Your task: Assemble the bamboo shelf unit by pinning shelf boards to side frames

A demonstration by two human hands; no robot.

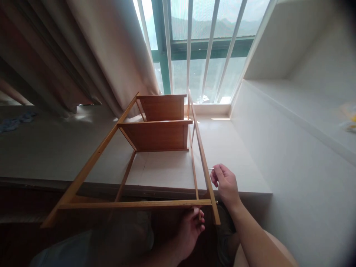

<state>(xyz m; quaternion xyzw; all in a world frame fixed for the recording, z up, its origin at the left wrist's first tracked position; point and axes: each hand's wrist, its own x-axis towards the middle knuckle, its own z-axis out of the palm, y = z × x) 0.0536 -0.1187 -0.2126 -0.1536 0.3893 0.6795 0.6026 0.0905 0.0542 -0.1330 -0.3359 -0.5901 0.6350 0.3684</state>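
A wooden shelf rack stretches away from me, tilted, with two brown shelf panels fitted between its long side rails. My right hand is closed in a pinch on a thin metal hex key, whose tip meets the outer side of the right rail. Below it, a small metal screw head sticks out of that same rail. My left hand is under the right end of the near crossbar, fingers curled around the lower end of a leg. Part of its grip is hidden by the crossbar.
The rack rests over a pale window ledge, whose front edge runs across below. A white wall bounds the right side. Long curtains hang at left, beside a barred window. My legs are under the rack.
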